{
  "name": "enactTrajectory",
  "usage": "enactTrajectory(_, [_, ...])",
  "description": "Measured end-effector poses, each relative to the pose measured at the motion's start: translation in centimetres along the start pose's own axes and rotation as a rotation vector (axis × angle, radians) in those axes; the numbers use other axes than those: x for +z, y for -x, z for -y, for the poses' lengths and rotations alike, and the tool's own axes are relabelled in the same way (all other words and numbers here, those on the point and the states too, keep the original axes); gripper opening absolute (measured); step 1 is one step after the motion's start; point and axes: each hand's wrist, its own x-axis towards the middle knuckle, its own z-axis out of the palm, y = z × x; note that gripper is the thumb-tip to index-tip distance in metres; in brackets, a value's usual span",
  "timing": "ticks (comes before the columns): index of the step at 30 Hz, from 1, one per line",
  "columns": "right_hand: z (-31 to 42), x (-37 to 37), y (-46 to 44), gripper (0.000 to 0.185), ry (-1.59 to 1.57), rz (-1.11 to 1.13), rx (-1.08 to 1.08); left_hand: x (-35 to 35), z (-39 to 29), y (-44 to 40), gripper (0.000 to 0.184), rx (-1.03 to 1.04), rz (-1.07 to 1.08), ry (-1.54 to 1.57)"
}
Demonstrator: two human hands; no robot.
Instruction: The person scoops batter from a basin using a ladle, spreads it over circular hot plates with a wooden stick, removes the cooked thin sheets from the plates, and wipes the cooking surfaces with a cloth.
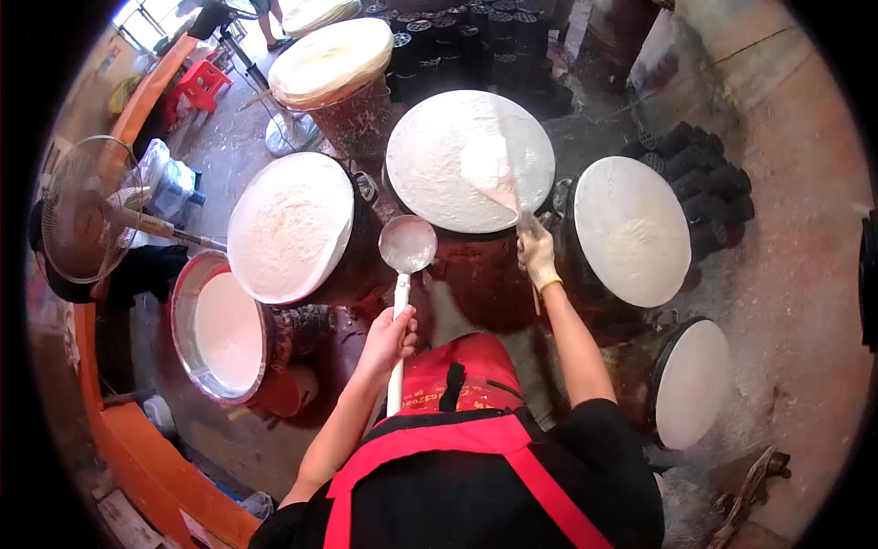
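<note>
Our left hand grips a ladle, our right hand a slim tool. The middle pale layer looks part-worked; 3 nearby layers look spread.

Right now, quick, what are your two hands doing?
Left hand: closed, holding a round-bowled, white-handled ladle.
Gloved right hand: closed, holding a thin, brownish, stick-like tool; exact kind unclear.

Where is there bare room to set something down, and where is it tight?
Bare floor shows at lower left, between the bucket and orange ledge, and right of the lower-right griddle. It is crowded where the left griddle and middle griddle meet, with the ladle in front, and behind, among black cylinders.
</note>
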Motion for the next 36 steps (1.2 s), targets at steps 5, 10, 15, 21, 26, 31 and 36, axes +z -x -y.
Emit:
enactTrajectory(5, [2.2, -2.1, 8.8, 0.036, 0.021, 0.255, 0.142, -0.2, -2.6, -6.0, 0.020, 0.133, -0.036, -0.227])
enactTrajectory(10, [-8.2, -1.3, 8.6, 0.042, -0.110, -0.071, -0.266, 1.7, -4.6, -16.3, 0.018, 0.345, -0.106, -0.513])
enactTrajectory(15, [-9.1, 5.1, 8.8, 0.043, -0.366, 0.132, -0.141, 7.6, -2.5, -18.9, 0.016, 0.206, -0.222, -0.401])
enactTrajectory(21, [1.7, 1.5, 9.0, 0.038, -0.240, 0.292, 0.096, 3.9, -9.8, -11.2, 0.007, -0.214, 0.521, 0.563])
enactTrajectory(26, [-1.9, -1.4, 3.7, 0.045, 0.309, -0.015, -0.401, 3.0, -9.7, -3.3, 0.008, -0.244, 0.342, 0.379])
enactTrajectory(31, [-0.3, 1.4, 11.3, 0.041, 0.613, 0.458, -0.324, 0.0, -6.6, 0.8, 0.011, -0.180, 0.136, 0.314])
enactTrajectory(36, [0.8, 9.2, 8.4, 0.058, 0.677, 0.329, -0.797, -6.0, -1.4, 8.4, 0.009, -0.082, 0.005, 0.636])
